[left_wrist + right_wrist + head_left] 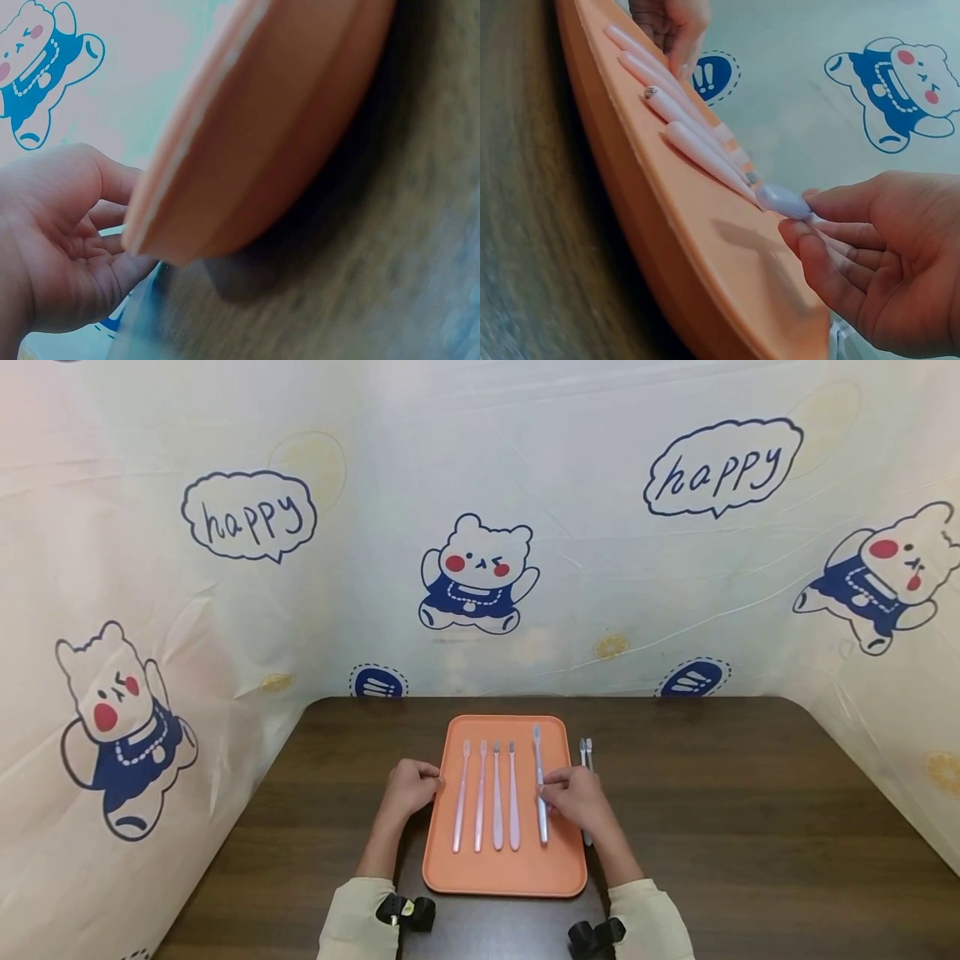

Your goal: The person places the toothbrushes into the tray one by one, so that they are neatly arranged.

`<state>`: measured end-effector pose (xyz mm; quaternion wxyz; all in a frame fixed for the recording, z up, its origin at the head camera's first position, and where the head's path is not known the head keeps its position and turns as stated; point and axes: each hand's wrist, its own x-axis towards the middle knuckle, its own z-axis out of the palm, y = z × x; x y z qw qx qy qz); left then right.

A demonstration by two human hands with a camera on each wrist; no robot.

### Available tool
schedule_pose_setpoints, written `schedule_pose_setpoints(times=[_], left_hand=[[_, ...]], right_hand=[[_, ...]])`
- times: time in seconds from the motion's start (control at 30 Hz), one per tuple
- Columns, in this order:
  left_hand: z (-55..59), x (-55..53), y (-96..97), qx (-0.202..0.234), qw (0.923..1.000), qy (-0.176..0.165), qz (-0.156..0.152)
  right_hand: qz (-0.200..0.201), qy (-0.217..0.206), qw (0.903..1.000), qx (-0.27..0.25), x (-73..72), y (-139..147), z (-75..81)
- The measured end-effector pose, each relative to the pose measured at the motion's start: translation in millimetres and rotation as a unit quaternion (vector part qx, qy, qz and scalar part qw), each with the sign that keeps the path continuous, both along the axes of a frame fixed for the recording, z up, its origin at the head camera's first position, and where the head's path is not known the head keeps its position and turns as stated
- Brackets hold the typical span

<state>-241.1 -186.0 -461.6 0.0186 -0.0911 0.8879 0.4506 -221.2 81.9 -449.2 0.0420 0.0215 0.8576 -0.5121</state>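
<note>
An orange tray (504, 881) lies on the table with several toothbrushes lengthwise on it, heads toward the far side. Four pink-handled ones stand in a row, among them a toothbrush (460, 810) nearest the left rim. My right hand (576, 795) pinches a pale blue toothbrush (541, 777) between thumb and fingers over the tray's right part. In the right wrist view that blue toothbrush (784, 202) is raised off the tray, casting a shadow. At the tray's left rim, my left hand (412, 787) holds the edge; in the left wrist view its fingers (112, 184) meet the rim.
More toothbrushes (586, 756) lie on the dark wooden table (720, 802) just right of the tray, partly hidden by my right hand and forearm. A printed curtain (480, 460) with cartoon bears hangs behind and along both sides of the table.
</note>
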Motion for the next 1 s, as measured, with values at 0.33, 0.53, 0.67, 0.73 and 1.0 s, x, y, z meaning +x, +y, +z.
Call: schedule_pose_setpoints(times=[0.33, 0.53, 0.67, 0.73, 1.0], left_hand=[[0.4, 1.3, 0.2, 0.003, 1.0, -0.003, 0.001], [0.2, 0.9, -0.1, 0.002, 1.0, -0.004, 0.0], [-0.9, -0.3, -0.6, 0.002, 1.0, -0.001, -0.001], [-1.4, -0.8, -0.5, 0.001, 1.0, 0.0, -0.001], [-2.1, -0.2, -0.8, 0.0, 1.0, 0.0, 0.0]], right_hand=[[0.008, 0.015, 0.9996, 0.022, 0.0, -8.4, -7.3], [0.007, 0.02, 0.9988, 0.043, 0.9, -14.3, -8.9], [0.012, 0.021, 0.9986, 0.047, 1.1, -17.7, -10.3], [0.013, 0.02, 0.9986, 0.048, 0.5, -19.3, -11.7], [0.011, 0.016, 0.9981, 0.058, 1.1, -21.6, -11.1]])
